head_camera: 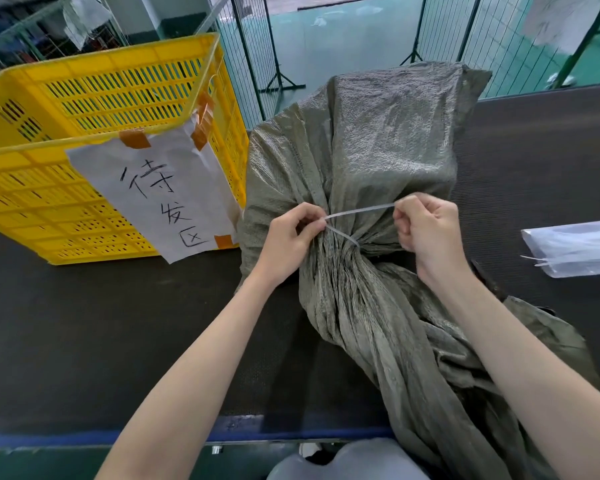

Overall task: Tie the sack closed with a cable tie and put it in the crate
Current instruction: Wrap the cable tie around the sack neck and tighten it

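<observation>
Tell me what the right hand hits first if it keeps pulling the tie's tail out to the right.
Probably nothing soon: the right hand has bare table beyond it. The clear bag lies nearer, likely off that line.

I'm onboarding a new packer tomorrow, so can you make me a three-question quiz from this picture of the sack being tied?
1. True or false: the sack is already inside the yellow crate.
2. What is the right hand pulling? A) the paper sign B) the free end of the cable tie C) the clear plastic bag
3. Fill in: the left hand pinches the tie at the sack's gathered ____.

Key:
1. False; it lies on the dark table beside the crate.
2. B
3. neck
</observation>
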Tool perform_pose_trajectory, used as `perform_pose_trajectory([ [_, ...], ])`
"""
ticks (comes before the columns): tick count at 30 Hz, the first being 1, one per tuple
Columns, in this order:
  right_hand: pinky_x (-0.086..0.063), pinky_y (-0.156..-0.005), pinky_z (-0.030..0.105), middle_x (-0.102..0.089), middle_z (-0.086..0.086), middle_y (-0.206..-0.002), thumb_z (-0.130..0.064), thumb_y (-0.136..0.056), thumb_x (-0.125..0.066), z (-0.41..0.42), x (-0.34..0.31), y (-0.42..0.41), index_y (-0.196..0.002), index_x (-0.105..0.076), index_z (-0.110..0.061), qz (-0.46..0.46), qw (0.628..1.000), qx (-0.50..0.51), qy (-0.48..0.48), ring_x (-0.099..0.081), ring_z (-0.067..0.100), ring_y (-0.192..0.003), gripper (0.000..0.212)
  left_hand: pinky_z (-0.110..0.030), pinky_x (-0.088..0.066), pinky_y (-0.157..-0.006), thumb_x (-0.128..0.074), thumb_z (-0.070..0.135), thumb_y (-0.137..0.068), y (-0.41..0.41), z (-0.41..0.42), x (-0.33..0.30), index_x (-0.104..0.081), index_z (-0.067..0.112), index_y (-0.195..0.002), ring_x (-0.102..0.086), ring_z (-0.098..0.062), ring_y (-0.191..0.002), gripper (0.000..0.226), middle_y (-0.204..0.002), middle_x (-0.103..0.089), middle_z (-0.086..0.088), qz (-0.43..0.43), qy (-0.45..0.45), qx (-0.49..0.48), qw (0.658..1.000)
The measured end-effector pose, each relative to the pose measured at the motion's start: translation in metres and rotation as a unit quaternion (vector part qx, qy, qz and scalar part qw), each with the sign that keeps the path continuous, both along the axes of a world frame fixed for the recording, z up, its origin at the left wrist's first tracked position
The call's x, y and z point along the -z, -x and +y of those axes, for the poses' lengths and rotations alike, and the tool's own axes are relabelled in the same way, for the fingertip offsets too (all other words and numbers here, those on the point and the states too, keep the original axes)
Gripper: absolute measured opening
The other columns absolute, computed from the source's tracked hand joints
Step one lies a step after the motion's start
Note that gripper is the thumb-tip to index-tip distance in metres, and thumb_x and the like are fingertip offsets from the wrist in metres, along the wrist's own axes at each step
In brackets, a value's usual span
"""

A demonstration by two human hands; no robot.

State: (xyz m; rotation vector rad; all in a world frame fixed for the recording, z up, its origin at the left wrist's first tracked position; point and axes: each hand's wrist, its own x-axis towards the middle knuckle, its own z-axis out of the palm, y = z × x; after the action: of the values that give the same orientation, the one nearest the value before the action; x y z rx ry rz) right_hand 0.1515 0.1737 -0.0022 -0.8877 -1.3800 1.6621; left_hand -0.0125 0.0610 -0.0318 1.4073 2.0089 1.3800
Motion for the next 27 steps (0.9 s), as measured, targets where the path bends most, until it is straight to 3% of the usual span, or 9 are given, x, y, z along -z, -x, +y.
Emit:
perform_pose_trajectory([
  [4, -0.020, -0.033, 0.019, -0.041, -0.001, -0.046, -0.023, -0.093, -0.055, -0.015, 0.007, 0.001, -0.060, -0.050, -0.012, 0.029, 0.998, -0.056, 0.006, -0.029, 0.011, -0.035, 0.035, -0.016, -0.041, -0.074, -0.061, 0.006, -0.090, -0.005, 0.002, -0.001, -0.063, 0.014, -0.089, -0.053, -0.001, -0.076, 0.008, -0.079, -0.060, 0.010, 0.010, -0.010, -0.004, 1.000],
  [7, -0.025, -0.035, 0.020, -0.038, 0.001, -0.046, -0.037, -0.092, -0.056, -0.019, 0.012, 0.015, -0.059, -0.049, -0.012, -0.015, 0.996, -0.087, -0.021, -0.030, 0.010, -0.035, 0.041, -0.014, -0.041, -0.073, -0.063, 0.005, -0.088, -0.012, 0.004, -0.005, -0.064, 0.010, -0.090, -0.054, 0.000, -0.075, 0.006, -0.080, -0.061, 0.008, 0.057, -0.013, 0.019, 0.998],
  [9, -0.028, -0.044, 0.025, -0.037, -0.008, -0.040, -0.041, -0.090, -0.056, -0.016, 0.017, 0.026, -0.051, -0.048, -0.021, -0.057, 0.994, -0.065, -0.073, -0.032, 0.010, -0.037, 0.045, -0.015, -0.042, -0.074, -0.063, 0.005, -0.088, -0.014, 0.005, -0.009, -0.065, 0.006, -0.091, -0.056, -0.004, -0.077, 0.004, -0.083, -0.062, 0.003, 0.086, -0.019, 0.037, 0.995],
  [11, -0.030, -0.052, 0.031, -0.037, -0.009, -0.038, -0.040, -0.088, -0.053, -0.011, 0.021, 0.032, -0.046, -0.047, -0.018, -0.095, 0.988, -0.041, -0.114, -0.034, 0.013, -0.043, 0.048, -0.015, -0.042, -0.074, -0.063, 0.008, -0.089, -0.014, 0.006, -0.010, -0.065, 0.006, -0.092, -0.056, -0.005, -0.077, 0.004, -0.084, -0.063, 0.002, 0.092, -0.021, 0.042, 0.995],
  [16, -0.030, -0.054, 0.033, -0.037, 0.006, -0.047, -0.031, -0.091, -0.052, -0.005, 0.025, 0.030, -0.056, -0.044, 0.005, -0.122, 0.980, -0.010, -0.160, -0.034, 0.018, -0.048, 0.051, -0.013, -0.040, -0.071, -0.062, 0.012, -0.091, -0.015, 0.005, -0.006, -0.064, 0.009, -0.092, -0.054, -0.003, -0.074, 0.004, -0.082, -0.063, 0.001, 0.073, -0.007, 0.031, 0.997],
  [22, -0.026, -0.053, 0.040, -0.033, -0.003, -0.045, -0.046, -0.084, -0.050, 0.012, 0.019, 0.016, -0.045, -0.040, -0.019, -0.096, 0.989, 0.019, -0.114, -0.029, 0.019, -0.048, 0.048, -0.015, -0.042, -0.071, -0.060, 0.010, -0.092, -0.008, 0.006, 0.005, -0.063, 0.008, -0.091, -0.054, -0.005, -0.076, 0.004, -0.082, -0.063, -0.002, 0.056, 0.011, 0.024, 0.998],
  [27, -0.020, -0.044, 0.028, -0.031, -0.014, -0.039, -0.030, -0.094, -0.051, 0.010, 0.022, -0.001, -0.048, -0.037, -0.022, -0.029, 0.996, 0.059, -0.054, -0.025, 0.009, -0.038, 0.049, -0.023, -0.044, -0.075, -0.059, 0.007, -0.091, -0.008, 0.010, 0.012, -0.063, 0.004, -0.091, -0.058, -0.015, -0.080, 0.005, -0.084, -0.064, -0.006, 0.064, 0.020, 0.021, 0.998],
])
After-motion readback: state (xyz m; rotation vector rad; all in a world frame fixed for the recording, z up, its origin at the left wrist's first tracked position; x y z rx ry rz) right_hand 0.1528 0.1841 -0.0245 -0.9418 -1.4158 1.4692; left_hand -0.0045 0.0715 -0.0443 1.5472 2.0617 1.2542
